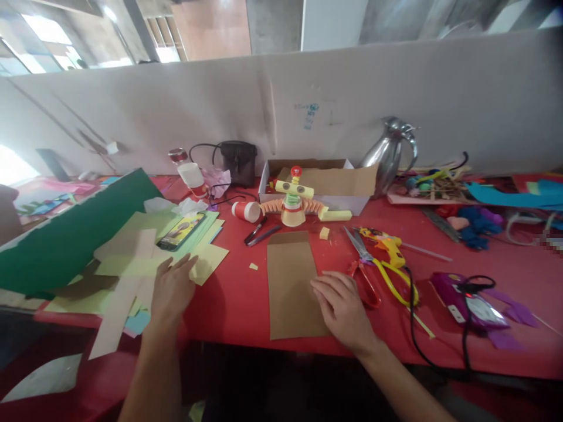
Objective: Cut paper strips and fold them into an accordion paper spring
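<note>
My left hand [173, 288] is over loose yellow and pale paper sheets [125, 243], its fingers apart, just below a smartphone [181, 231] with a lit screen. My right hand [342, 308] rests on the right edge of a brown cardboard piece [290, 287], fingers stretched and loosely bent, holding nothing. The cardboard lies flat on the red table. Beyond it stands a paper-cup figure [293, 212] with folded orange arms and a yellow head. Scissors [361, 246] with red and yellow handles lie right of the cardboard, beside a yellow glue gun [387, 245].
A box [358, 202] stands behind the figure, near a steel jug [389, 152]. Pens [259, 231] and a red paper cup [246, 211] lie left of it. On the right is a purple device [468, 302] with a black cable. A green board [83, 234] leans at left.
</note>
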A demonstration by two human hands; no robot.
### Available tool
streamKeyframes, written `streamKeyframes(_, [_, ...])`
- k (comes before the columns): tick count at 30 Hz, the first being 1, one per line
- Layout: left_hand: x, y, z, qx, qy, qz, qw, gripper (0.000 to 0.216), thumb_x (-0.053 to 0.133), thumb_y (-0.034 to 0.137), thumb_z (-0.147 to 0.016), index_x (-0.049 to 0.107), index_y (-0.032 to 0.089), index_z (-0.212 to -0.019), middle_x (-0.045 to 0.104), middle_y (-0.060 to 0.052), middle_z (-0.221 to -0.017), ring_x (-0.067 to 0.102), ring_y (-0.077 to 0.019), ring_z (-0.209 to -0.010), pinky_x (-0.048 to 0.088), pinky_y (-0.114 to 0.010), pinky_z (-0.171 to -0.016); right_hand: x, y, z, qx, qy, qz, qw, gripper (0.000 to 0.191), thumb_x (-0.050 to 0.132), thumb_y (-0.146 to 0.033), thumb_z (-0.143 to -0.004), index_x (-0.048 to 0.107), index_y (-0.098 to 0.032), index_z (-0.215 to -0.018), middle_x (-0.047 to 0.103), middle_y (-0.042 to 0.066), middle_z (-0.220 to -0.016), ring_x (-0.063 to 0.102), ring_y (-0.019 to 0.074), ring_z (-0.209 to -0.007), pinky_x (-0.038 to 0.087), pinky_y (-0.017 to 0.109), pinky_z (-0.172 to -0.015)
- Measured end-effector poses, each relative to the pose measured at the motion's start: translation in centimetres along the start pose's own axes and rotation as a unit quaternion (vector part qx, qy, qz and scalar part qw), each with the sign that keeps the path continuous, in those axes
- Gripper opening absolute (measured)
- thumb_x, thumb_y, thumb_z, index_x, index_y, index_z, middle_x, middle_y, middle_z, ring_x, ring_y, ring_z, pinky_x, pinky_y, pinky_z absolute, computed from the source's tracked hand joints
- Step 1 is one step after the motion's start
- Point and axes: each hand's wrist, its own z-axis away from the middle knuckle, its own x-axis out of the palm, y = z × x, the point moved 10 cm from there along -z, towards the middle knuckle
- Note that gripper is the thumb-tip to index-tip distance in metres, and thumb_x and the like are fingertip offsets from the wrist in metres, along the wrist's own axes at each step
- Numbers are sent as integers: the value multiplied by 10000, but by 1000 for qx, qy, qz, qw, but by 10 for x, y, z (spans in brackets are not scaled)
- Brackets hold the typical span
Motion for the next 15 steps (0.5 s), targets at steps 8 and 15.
streamKeyframes(8, [14,-31,-10,-36,-25,34,998,287,474,244,-747,669,205,-954,732,-112,-1014,623,-292,-1029,368,-423,-1019,-5,2,-2,5,18,-15,1000,227,537,-125,-897,660,-199,-1073,684,63,-1029,552,235,-1046,454,446,-938])
streamKeyframes(15, [18,-37,-20,-42,-67,40,996,220,472,211,-742,641,215,-883,686,-110,-1019,599,-275,-1010,381,-391,-951,-3,1,-1,1,14,-23,1000,248,534,-131,-896,661,-216,-1092,684,61,-1040,557,242,-1056,464,473,-945])
